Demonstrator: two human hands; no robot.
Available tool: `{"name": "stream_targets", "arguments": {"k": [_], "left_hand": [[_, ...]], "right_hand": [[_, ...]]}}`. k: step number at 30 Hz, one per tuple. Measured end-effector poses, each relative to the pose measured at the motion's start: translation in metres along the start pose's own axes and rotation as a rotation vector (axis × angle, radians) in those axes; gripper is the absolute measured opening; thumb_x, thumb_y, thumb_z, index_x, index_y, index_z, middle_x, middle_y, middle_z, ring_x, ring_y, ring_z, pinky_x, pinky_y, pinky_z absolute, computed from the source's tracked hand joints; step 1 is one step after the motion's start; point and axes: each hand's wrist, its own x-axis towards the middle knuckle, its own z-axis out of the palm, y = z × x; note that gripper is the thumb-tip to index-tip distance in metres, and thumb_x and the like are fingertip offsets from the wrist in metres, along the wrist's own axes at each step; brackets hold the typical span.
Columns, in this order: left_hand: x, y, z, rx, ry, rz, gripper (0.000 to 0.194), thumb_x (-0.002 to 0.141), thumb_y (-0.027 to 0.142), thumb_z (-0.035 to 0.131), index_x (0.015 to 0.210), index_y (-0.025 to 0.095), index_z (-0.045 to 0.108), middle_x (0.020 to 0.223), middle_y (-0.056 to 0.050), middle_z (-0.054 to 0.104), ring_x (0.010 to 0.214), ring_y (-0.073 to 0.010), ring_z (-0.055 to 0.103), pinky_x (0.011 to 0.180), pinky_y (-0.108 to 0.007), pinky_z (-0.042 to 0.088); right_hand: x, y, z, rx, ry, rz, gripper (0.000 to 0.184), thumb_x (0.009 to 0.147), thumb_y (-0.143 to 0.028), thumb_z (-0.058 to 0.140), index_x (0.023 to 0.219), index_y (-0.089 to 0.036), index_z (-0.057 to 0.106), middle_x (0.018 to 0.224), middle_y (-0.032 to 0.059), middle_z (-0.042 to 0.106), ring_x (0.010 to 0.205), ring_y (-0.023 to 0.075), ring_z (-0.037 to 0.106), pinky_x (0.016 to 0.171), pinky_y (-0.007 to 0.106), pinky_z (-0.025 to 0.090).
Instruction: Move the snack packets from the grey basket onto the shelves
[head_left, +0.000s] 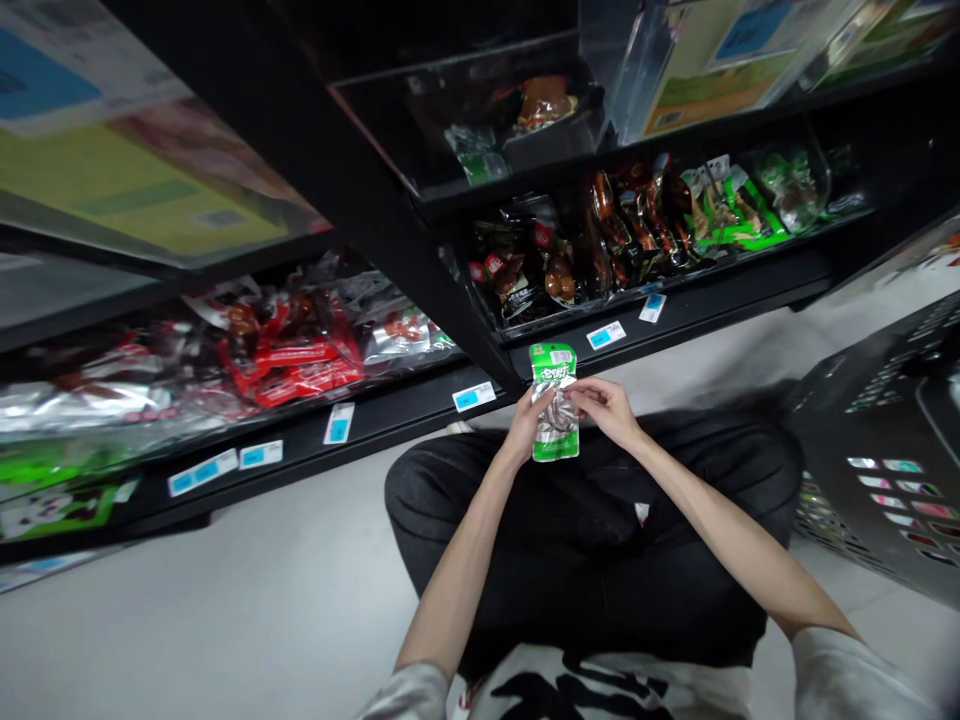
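I hold a small green and clear snack packet upright in front of me, above my crossed legs. My left hand grips its left edge with fingers closed round it. My right hand pinches its right side near the middle. Just beyond the packet runs the black lower shelf edge with blue price tags.
Low black shelves hold red and silver packets on the left and dark, red and green packets on the right. A black perforated basket with packets inside stands at my right. Pale floor lies to my left.
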Motion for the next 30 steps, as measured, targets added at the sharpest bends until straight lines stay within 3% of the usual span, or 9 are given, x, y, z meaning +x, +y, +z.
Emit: {"name": "stream_targets", "arguments": {"k": [6, 9, 12, 15, 17, 21, 26, 30], "left_hand": [[-0.001, 0.0, 0.001, -0.014, 0.01, -0.001, 0.051, 0.076, 0.041, 0.079, 0.12, 0.018, 0.067, 0.107, -0.008, 0.076, 0.106, -0.0309, 0.07, 0.092, -0.041, 0.053], [0.0, -0.001, 0.0, -0.011, 0.036, 0.004, 0.05, 0.077, 0.041, 0.078, 0.12, 0.018, 0.066, 0.11, -0.009, 0.076, 0.105, -0.0303, 0.07, 0.091, -0.041, 0.053], [0.0, 0.0, 0.0, -0.024, 0.07, 0.013, 0.051, 0.075, 0.041, 0.078, 0.118, 0.017, 0.066, 0.109, -0.009, 0.076, 0.103, -0.03, 0.071, 0.09, -0.04, 0.054], [-0.002, 0.006, 0.001, -0.078, 0.074, -0.036, 0.054, 0.073, 0.043, 0.079, 0.116, 0.015, 0.065, 0.103, -0.01, 0.077, 0.099, -0.0305, 0.073, 0.086, -0.04, 0.056], [-0.004, 0.01, 0.001, -0.087, 0.085, -0.055, 0.055, 0.07, 0.043, 0.082, 0.114, 0.015, 0.065, 0.1, -0.009, 0.078, 0.094, -0.0303, 0.074, 0.083, -0.039, 0.057], [-0.002, 0.014, 0.0, -0.1, 0.126, -0.057, 0.058, 0.066, 0.047, 0.085, 0.113, 0.018, 0.066, 0.094, -0.004, 0.078, 0.089, -0.0283, 0.074, 0.079, -0.037, 0.059], [-0.004, 0.015, 0.006, -0.149, 0.102, -0.129, 0.076, 0.057, 0.047, 0.09, 0.124, 0.02, 0.064, 0.101, -0.006, 0.079, 0.093, -0.0315, 0.074, 0.075, -0.038, 0.061], [-0.007, 0.017, 0.012, -0.225, -0.004, -0.172, 0.081, 0.06, 0.053, 0.086, 0.13, 0.019, 0.062, 0.119, -0.012, 0.075, 0.109, -0.0373, 0.069, 0.085, -0.043, 0.061]], "right_hand": [[-0.001, -0.001, 0.0, -0.035, 0.011, 0.023, 0.032, 0.082, -0.045, 0.073, 0.097, -0.017, 0.073, 0.069, 0.0012, 0.066, 0.061, 0.0153, 0.06, 0.059, 0.028, 0.047], [-0.002, -0.006, 0.0, -0.149, -0.02, -0.022, 0.033, 0.084, -0.046, 0.07, 0.101, -0.017, 0.073, 0.084, 0.0043, 0.069, 0.069, 0.0153, 0.061, 0.061, 0.027, 0.048], [-0.007, -0.013, -0.002, -0.421, -0.229, -0.219, 0.053, 0.076, -0.048, 0.08, 0.12, -0.02, 0.069, 0.119, 0.0102, 0.065, 0.098, 0.0215, 0.064, 0.081, 0.034, 0.054], [-0.015, -0.018, -0.002, -0.787, -0.421, -0.43, 0.088, 0.061, -0.047, 0.091, 0.139, -0.022, 0.058, 0.143, 0.0133, 0.052, 0.129, 0.0306, 0.049, 0.108, 0.047, 0.044], [-0.021, -0.018, 0.0, -1.001, -0.415, -0.51, 0.081, 0.071, -0.047, 0.086, 0.142, -0.021, 0.055, 0.146, 0.0131, 0.051, 0.131, 0.0301, 0.045, 0.111, 0.047, 0.042], [-0.029, -0.02, 0.005, -1.318, -0.446, -0.641, 0.044, 0.094, -0.045, 0.059, 0.134, -0.025, 0.06, 0.146, 0.0065, 0.052, 0.128, 0.0279, 0.043, 0.1, 0.042, 0.049], [-0.038, -0.023, 0.014, -1.541, -0.371, -0.622, 0.046, 0.093, -0.035, 0.056, 0.137, -0.023, 0.055, 0.15, 0.0071, 0.049, 0.126, 0.0288, 0.046, 0.09, 0.042, 0.053], [-0.038, -0.012, 0.007, -1.48, -0.273, -0.585, 0.039, 0.091, -0.022, 0.054, 0.129, -0.027, 0.061, 0.139, 0.0058, 0.06, 0.116, 0.0257, 0.056, 0.089, 0.039, 0.055]]}}
